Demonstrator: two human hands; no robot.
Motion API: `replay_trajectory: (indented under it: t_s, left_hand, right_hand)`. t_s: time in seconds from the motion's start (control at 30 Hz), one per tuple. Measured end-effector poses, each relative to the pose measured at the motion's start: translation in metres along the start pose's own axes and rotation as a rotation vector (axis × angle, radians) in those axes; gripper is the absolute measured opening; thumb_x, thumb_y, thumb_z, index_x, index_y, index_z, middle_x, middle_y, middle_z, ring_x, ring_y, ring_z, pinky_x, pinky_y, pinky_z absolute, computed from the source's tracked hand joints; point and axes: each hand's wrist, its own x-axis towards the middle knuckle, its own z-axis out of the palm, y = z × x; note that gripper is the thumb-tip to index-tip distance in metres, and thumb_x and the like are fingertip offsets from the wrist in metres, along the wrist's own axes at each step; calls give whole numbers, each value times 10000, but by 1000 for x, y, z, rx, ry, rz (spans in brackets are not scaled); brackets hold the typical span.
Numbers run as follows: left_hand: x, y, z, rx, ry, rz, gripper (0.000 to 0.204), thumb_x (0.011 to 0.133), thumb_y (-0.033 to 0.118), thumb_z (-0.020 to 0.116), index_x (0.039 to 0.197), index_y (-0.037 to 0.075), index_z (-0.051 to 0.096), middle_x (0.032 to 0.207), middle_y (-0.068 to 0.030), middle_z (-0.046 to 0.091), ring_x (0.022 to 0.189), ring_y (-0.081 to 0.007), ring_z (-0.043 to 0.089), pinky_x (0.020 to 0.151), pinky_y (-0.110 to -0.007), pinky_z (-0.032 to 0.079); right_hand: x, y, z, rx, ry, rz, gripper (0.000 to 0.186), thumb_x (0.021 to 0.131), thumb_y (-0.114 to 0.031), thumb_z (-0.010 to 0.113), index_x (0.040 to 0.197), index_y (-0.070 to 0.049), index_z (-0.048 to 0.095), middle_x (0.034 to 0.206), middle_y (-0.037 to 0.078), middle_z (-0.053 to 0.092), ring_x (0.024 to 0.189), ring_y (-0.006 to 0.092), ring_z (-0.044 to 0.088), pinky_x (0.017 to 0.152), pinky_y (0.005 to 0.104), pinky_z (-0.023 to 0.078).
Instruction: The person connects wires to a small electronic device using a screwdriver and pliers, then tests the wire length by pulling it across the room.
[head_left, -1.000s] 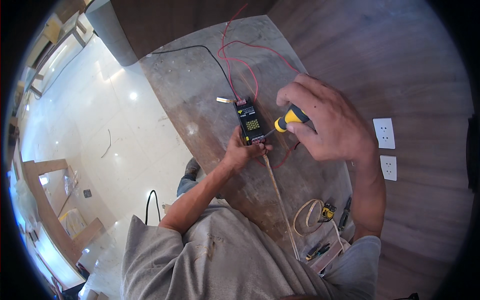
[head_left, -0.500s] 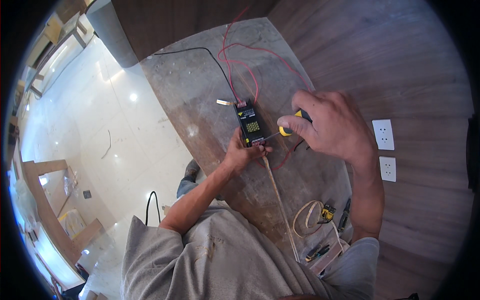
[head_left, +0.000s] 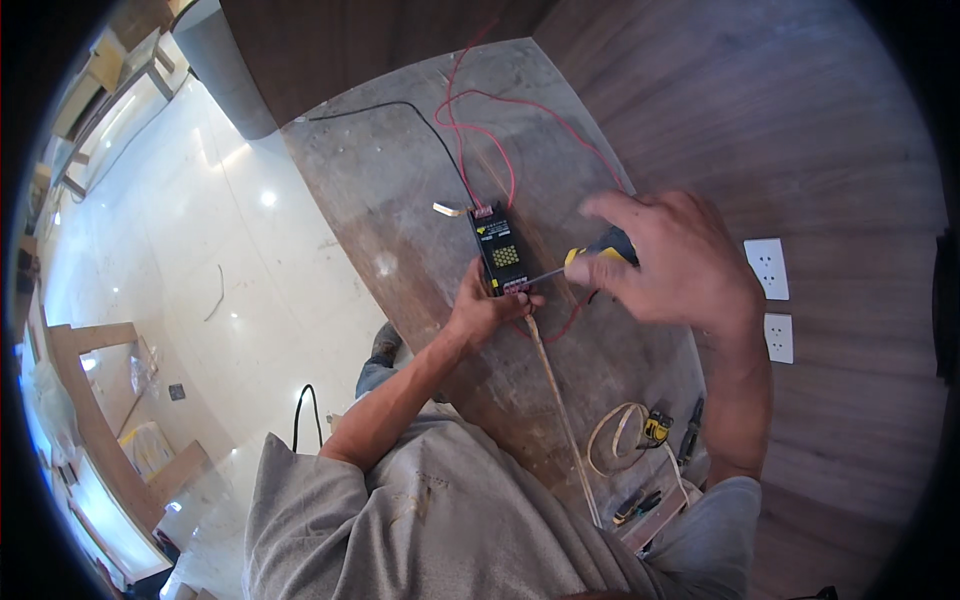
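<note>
A black power supply (head_left: 494, 234) with a patch of round vent holes lies on the board, screw terminals at both ends. My left hand (head_left: 483, 304) grips its near end, with the thumb by the terminals and the white cable. In my right hand (head_left: 672, 262) is a screwdriver (head_left: 606, 248) with a yellow and black handle; its shaft points left to the near terminals. The right fingers are partly blurred, with the index finger lifted off the handle. Red wires (head_left: 512, 165) and a black wire (head_left: 425, 112) run from the far terminals.
The worn wooden board (head_left: 400, 165) meets a wood-panelled wall with two white sockets (head_left: 767, 268). Near my right leg lie a yellow and black tape measure (head_left: 656, 427), pliers (head_left: 630, 505) and a dark tool (head_left: 690, 432). A white cable (head_left: 560, 400) runs toward me.
My right hand has shifted slightly right and its index finger has lifted, showing more of the screwdriver's handle. My left hand and the power supply stay in place.
</note>
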Motion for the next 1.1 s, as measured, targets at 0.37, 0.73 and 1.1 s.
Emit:
replay_trajectory:
  t_s: [0.37,0.73,1.1]
  left_hand:
    - [0,-1,1,-50,22,-17,579,813,-157,641,1285,53,379,1040,-122,647,908,-297,742,786,-392,619]
    - [1,-1,0,-70,10,18,543,827,-139,655,1265,34,385,1029,-108,641,896,-288,744,769,-380,621]
    - [-2,0,-5,-72,-37,-52,595,833,-133,638,1325,53,360,1099,-139,639,999,-341,725,852,-426,608]
  right_hand:
    - [1,1,3,-31,60,-106,222,877,-228,720,973,-49,632,835,163,636,811,382,652,748,473,503]
    - [-3,12,9,108,102,-392,289,780,-115,744,1031,-32,626,931,138,599,865,358,622,740,453,481]
    - [-1,-4,3,75,26,14,304,944,-327,660,896,-28,636,801,200,681,816,413,673,732,510,505]
